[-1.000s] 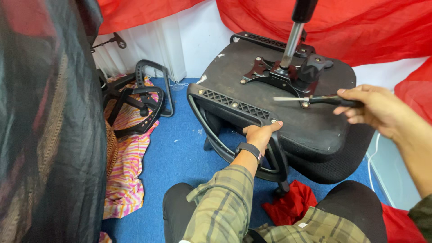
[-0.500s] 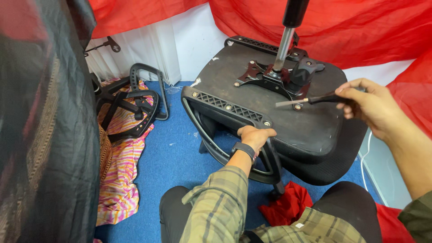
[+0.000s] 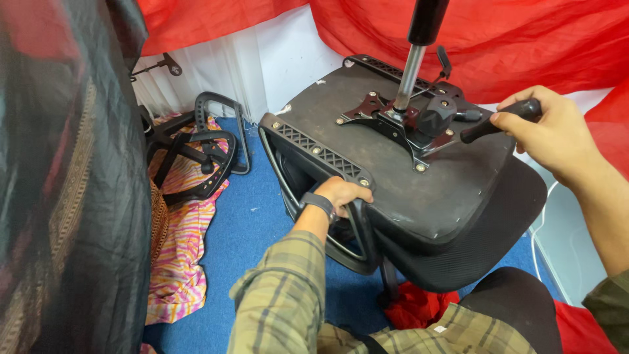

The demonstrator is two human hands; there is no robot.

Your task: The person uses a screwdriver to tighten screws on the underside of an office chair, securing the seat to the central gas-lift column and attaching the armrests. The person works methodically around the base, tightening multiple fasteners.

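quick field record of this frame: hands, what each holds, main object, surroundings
left hand: left hand gripped on the black armrest loop of the upturned chair
right hand: right hand closed on the black-handled tool, its tip at the mechanism
main object: black office chair seat, underside up, metal mounting plate and chrome gas-lift post showing
floor: blue carpet
nearby: black chair frame parts on pink striped cloth; red fabric behind

The office chair seat lies upturned, its dark scuffed underside facing up, black mesh cushion beneath. At the middle of that underside sits a black metal mechanism plate, a silver gas cylinder rising upright from it. The black-handled screwdriver reaches toward the plate from its right.
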